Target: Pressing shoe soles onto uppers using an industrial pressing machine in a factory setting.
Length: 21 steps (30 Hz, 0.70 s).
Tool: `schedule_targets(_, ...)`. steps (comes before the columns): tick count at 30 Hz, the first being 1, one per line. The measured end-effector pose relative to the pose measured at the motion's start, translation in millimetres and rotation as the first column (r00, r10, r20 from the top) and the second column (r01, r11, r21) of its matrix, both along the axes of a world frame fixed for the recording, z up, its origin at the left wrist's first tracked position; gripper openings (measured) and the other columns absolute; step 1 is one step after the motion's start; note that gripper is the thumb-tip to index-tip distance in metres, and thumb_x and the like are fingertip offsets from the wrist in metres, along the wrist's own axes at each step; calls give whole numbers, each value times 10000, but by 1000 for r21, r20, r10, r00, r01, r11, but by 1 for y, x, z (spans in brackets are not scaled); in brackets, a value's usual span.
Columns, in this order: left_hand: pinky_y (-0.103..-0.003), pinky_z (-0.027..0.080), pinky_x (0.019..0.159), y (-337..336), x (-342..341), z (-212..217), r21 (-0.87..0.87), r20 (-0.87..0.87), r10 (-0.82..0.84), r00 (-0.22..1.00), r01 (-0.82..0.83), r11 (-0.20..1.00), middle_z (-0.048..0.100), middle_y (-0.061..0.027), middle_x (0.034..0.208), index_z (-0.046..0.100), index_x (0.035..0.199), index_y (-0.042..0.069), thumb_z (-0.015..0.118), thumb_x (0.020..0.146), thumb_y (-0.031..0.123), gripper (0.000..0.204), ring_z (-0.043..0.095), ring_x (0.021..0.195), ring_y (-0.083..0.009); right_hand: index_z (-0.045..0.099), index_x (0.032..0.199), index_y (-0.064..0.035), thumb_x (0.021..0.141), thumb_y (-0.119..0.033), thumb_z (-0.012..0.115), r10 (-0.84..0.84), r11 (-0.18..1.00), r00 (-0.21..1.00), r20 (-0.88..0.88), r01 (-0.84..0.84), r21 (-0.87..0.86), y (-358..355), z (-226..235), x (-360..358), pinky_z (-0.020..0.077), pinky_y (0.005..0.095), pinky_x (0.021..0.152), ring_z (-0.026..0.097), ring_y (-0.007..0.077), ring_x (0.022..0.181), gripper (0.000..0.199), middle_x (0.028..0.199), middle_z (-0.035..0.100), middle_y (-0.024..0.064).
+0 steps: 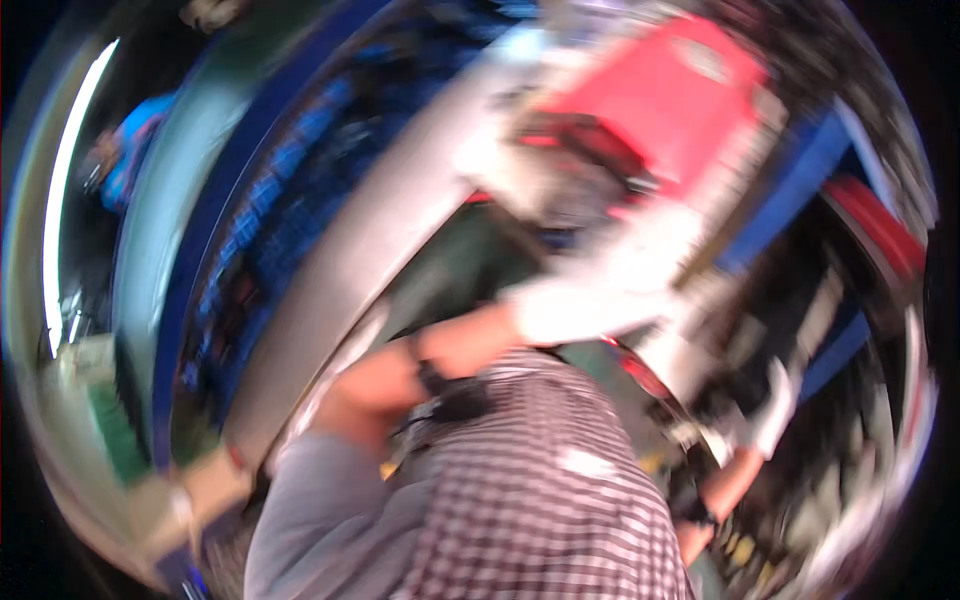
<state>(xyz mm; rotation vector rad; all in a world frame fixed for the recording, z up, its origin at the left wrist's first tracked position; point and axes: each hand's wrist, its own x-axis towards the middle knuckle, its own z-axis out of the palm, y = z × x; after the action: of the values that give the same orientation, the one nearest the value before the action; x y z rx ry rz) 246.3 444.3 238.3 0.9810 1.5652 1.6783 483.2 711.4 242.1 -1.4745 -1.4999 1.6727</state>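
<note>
The whole picture is smeared by motion. My left hand (590, 312), in a white glove, reaches across in front of my body toward a pale machine with a red cover (672, 95). Its fingers blend into the bright surface beyond, so I cannot tell whether it touches or grips anything. Lower at the right, my right hand (773, 415), also white-gloved, is held away from my body. Its thumb and fingers look apart, and nothing shows in them. A dark band (450, 392) with a bulky black piece is on my left wrist.
A long pale bench surface (375, 215) runs diagonally along the left, beside a blue rack (270, 215) of blurred parts. Another person in blue (132, 140) is at the far left. Blue frame posts (790, 190) and a red bar (877, 228) stand at the right.
</note>
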Motion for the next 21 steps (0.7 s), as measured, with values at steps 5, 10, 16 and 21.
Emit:
schedule_targets(5,-409,284,1247,-8,-24,26,-104,1,100,995,-99,990,363,-180,1644,238,1641,36,619,922,26,814,355,1526,-279,413,1545,73,888,-210,739,-49,898,995,82,8,440,50,-28,41,371,339,1155,529,236,1340,786,1507,527,187)
schedule_targets(10,-436,235,1269,28,-32,57,-68,-18,69,997,-70,995,362,-226,1635,243,1641,36,589,944,70,779,334,1540,-311,390,1524,126,852,-126,783,-193,860,978,-84,209,465,85,-32,47,482,302,1035,630,211,1166,818,1387,601,206)
schedule_targets(16,-435,276,1256,102,-20,88,22,-84,31,996,-29,999,422,-224,1598,297,1620,26,657,936,106,777,390,1507,-310,462,1477,126,798,-188,816,-60,780,996,71,2,626,104,-33,-5,492,343,1053,657,295,1218,828,1356,631,291)
schedule_targets(21,-418,338,1230,156,-7,108,141,-297,-64,953,110,984,484,-181,1560,354,1596,31,755,903,107,804,467,1456,-268,541,1512,-188,767,-482,794,-199,714,730,653,-349,607,124,-79,-31,526,450,1025,632,424,1201,839,1324,615,297)
